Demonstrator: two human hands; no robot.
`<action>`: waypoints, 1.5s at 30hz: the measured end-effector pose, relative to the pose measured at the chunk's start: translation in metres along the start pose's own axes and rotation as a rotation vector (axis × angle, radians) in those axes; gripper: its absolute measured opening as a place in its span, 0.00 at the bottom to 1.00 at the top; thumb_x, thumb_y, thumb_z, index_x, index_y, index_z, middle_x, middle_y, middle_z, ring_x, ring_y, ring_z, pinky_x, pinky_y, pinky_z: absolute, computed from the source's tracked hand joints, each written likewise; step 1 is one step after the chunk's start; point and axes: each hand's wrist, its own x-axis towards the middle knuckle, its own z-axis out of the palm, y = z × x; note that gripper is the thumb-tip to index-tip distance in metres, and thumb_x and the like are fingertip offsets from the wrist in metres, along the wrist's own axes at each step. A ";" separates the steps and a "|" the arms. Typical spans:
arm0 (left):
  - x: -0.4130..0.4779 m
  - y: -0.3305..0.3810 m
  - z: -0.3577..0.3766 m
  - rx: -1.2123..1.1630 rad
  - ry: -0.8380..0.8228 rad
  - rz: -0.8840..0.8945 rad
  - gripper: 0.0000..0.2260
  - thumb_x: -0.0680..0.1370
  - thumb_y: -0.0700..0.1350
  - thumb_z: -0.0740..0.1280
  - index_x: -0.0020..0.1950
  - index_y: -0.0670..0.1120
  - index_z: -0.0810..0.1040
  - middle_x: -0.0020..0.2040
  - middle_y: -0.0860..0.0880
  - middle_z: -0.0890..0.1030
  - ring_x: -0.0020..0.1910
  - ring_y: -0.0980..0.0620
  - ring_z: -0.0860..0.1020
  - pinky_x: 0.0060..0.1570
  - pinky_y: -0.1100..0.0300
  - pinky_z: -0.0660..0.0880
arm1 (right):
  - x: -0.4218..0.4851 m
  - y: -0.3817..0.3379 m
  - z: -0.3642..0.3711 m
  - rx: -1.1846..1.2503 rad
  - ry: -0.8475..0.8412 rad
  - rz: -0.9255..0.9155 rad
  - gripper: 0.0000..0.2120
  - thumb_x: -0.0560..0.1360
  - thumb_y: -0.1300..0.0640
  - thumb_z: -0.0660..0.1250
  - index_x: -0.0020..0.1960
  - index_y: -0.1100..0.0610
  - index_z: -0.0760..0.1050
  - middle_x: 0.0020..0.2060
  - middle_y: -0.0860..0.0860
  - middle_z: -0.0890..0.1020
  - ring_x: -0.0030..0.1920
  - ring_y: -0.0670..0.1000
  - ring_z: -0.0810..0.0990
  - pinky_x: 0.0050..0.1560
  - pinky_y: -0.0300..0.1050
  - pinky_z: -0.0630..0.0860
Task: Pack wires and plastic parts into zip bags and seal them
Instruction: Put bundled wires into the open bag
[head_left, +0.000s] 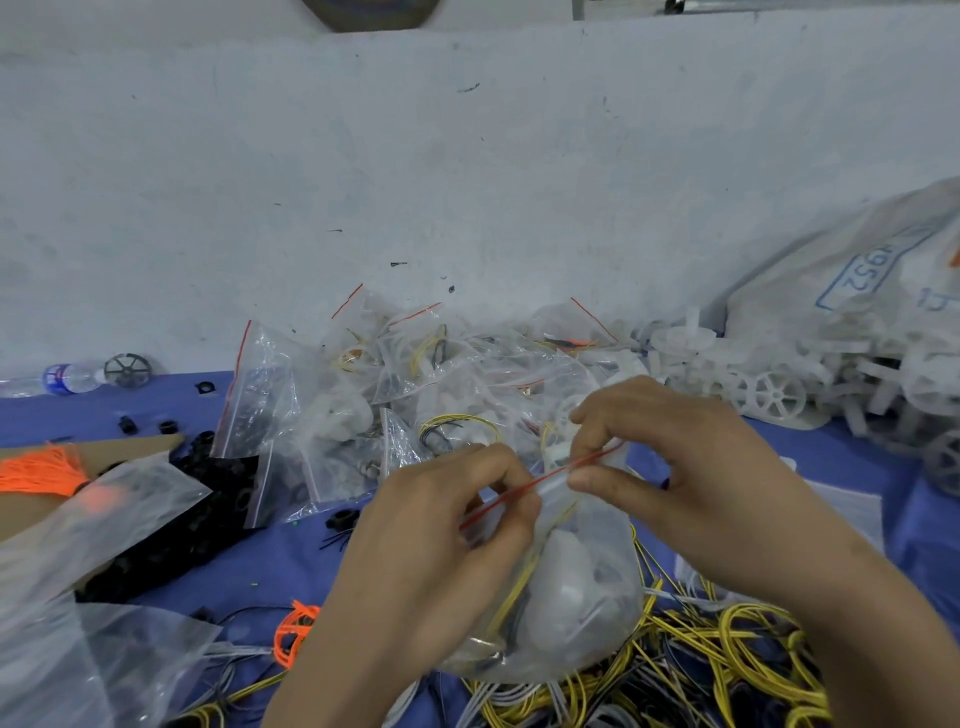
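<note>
A clear zip bag (571, 613) with a red zip strip hangs between my hands, holding white plastic parts and yellow wire. My left hand (441, 530) pinches the strip at its lower left end. My right hand (670, 457) pinches the strip at its upper right end. The strip runs slanted between both pinches. Under the bag lies a tangle of yellow and white wires (717, 654) on the blue table cover (291, 566).
A heap of filled zip bags (415, 374) lies behind my hands against the wall. White plastic wheels (779, 395) and a large sack (857, 280) sit at right. Black parts (171, 540), orange cord (41, 467), cardboard and empty bags (88, 649) lie at left, with a water bottle (67, 376) beyond.
</note>
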 end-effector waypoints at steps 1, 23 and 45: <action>0.000 -0.001 -0.001 -0.003 0.004 0.002 0.04 0.71 0.53 0.64 0.40 0.53 0.74 0.31 0.57 0.74 0.31 0.59 0.71 0.31 0.68 0.65 | 0.000 0.000 -0.001 0.006 0.023 0.009 0.06 0.72 0.56 0.72 0.40 0.51 0.76 0.39 0.44 0.80 0.48 0.44 0.75 0.48 0.34 0.68; -0.005 -0.035 -0.022 -0.042 -0.002 -0.124 0.09 0.74 0.54 0.69 0.36 0.53 0.76 0.29 0.55 0.75 0.29 0.59 0.71 0.32 0.66 0.67 | -0.002 0.022 -0.010 0.146 0.209 0.170 0.13 0.63 0.44 0.68 0.30 0.52 0.71 0.37 0.47 0.80 0.42 0.44 0.79 0.42 0.33 0.70; -0.073 -0.055 -0.120 0.127 0.316 -0.480 0.05 0.74 0.51 0.65 0.45 0.62 0.78 0.37 0.60 0.81 0.33 0.56 0.80 0.36 0.58 0.75 | 0.014 0.036 0.048 1.044 0.103 0.800 0.16 0.75 0.55 0.64 0.35 0.66 0.71 0.24 0.59 0.72 0.19 0.52 0.71 0.22 0.40 0.69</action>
